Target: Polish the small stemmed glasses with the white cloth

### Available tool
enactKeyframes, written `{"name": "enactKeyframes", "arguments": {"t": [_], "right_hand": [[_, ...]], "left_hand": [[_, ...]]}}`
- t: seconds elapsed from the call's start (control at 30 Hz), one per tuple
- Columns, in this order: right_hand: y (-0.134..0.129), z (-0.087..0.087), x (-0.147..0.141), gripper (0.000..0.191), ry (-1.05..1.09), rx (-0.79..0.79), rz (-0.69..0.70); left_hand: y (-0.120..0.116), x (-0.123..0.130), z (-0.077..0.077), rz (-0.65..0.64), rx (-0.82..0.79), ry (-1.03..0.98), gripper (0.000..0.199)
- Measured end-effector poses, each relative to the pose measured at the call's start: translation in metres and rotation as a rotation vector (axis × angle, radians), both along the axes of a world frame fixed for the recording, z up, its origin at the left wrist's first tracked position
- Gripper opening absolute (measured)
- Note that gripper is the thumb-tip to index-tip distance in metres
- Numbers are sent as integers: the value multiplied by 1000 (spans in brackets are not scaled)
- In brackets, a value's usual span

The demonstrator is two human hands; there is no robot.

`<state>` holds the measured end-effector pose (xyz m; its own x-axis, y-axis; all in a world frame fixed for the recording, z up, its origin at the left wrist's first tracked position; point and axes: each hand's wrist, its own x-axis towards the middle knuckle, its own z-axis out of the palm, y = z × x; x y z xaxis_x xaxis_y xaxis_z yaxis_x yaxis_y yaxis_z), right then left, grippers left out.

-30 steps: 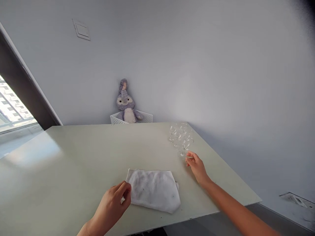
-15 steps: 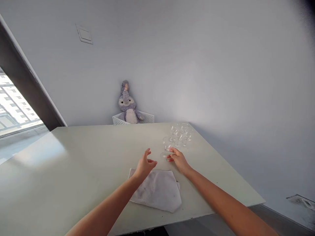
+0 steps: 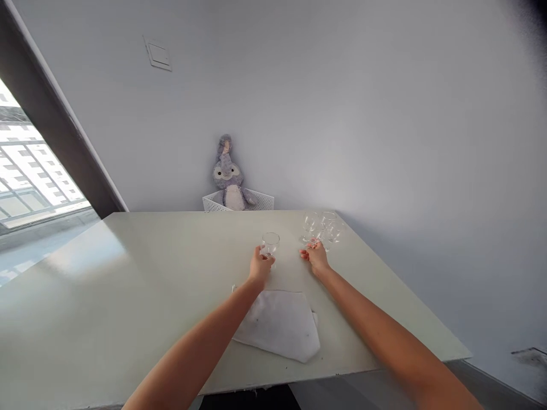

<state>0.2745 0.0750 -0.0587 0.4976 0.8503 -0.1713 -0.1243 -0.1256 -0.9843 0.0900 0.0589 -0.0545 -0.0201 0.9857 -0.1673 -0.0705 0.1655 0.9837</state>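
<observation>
My left hand (image 3: 261, 266) is closed round the lower part of a stemmed glass (image 3: 270, 241), which stands upright just above the grey-white cloth as I see it. The glass's foot is mostly hidden by the fingers. To the right, my right hand (image 3: 317, 256) is at the near side of a group of several clear stemmed glasses (image 3: 328, 223). Its fingers point left, partly curled and apart, and no glass shows in its grip. One glass of the group is right behind these fingers and partly covered. The folded cloth (image 3: 282, 324) lies flat between my forearms.
The pale table (image 3: 149, 296) reaches back to a grey wall. Behind its far edge a plush toy (image 3: 233, 185) sits in a white perforated basket (image 3: 265, 201). A dark-framed window (image 3: 38, 165) is at left, and a wall switch (image 3: 159, 55) is above.
The glass that was at my right hand has moved left and is now in my left hand, which has closed on it. My right hand has gone forward to the group of glasses.
</observation>
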Motion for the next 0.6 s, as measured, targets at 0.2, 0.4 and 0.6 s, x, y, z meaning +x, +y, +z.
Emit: {"name": "enactKeyframes", "arguments": {"t": [0.2, 0.4, 0.6], "right_hand": [[8, 1, -61, 42, -7, 10, 172], [24, 1, -163, 37, -37, 24, 408], [41, 1, -250, 41, -111, 70, 567]], "left_hand": [[20, -73, -4, 249, 59, -55, 31], [37, -153, 0, 513, 110, -174, 16], [44, -192, -3, 682, 217, -325, 12]]}}
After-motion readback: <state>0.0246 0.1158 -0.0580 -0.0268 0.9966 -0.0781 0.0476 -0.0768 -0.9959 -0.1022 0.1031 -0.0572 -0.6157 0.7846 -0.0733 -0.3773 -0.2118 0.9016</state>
